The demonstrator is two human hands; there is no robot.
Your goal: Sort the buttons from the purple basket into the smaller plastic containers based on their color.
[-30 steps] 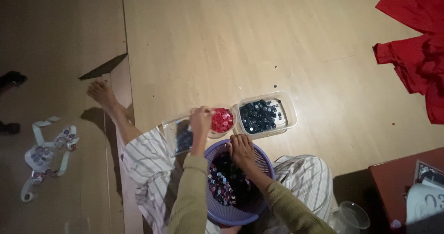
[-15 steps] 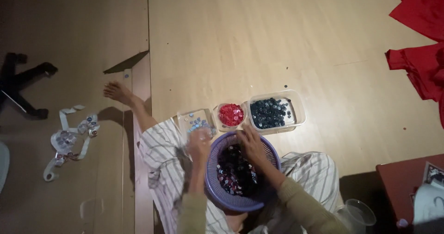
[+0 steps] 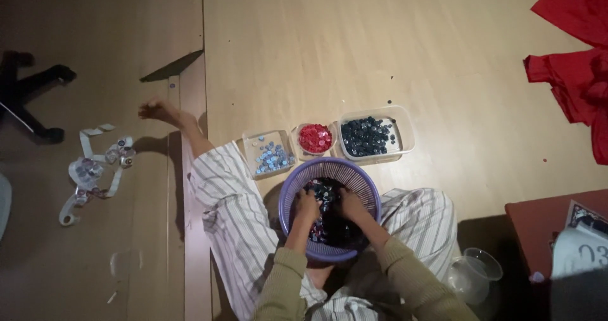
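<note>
My left hand (image 3: 308, 205) and right hand (image 3: 348, 204) dig in the purple basket (image 3: 288, 197) in my lap. I cannot tell what my fingers hold. Three tubs (image 3: 405, 131) wait close on the floor.

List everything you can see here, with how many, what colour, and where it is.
basket: one, purple, between the person's legs, holds mixed dark and coloured small pieces
left tub: one, clear, just beyond the basket, pale blue pieces inside
middle tub: one, clear, red pieces inside
right tub: one, clear, larger, dark blue pieces inside
red cloth: heap, red, far right on the floor
jug: one, clear, by the person's right leg
strap bundle: one, white, floor at left
chair base: black, far left
low table: reddish brown, lower right
left hand: in the basket, among the pieces
right hand: in the basket, among the pieces
</note>
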